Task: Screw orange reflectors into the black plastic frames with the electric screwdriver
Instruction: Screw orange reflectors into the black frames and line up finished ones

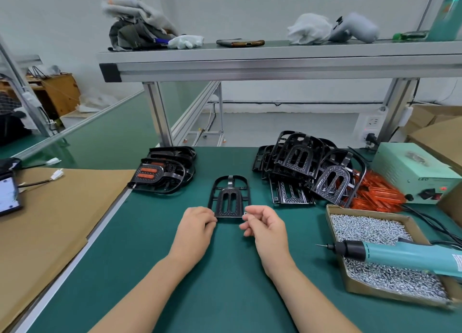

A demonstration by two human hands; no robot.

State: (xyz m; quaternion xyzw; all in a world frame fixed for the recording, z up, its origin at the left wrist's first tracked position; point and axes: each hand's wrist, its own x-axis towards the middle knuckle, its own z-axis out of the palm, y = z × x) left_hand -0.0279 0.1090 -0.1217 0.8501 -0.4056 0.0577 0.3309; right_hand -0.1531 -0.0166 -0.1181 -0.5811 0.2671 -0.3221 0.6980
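One black plastic frame [229,197] lies flat on the green mat in front of me, its two slots showing no reflector. My left hand [197,226] rests at the frame's near left corner with curled fingers touching its edge. My right hand [263,224] is at the near right corner, fingers curled, pinching what looks like a small screw. The teal electric screwdriver [390,254] lies across the cardboard box of screws [370,229] at right. Loose orange reflectors [377,195] are heaped behind that box.
A pile of bare black frames [307,167] sits at the back right. Frames fitted with orange reflectors [163,170] are stacked at the back left. A pale green power supply [415,172] stands far right. Brown cardboard [50,220] covers the table's left side. A metal shelf [275,60] runs overhead.
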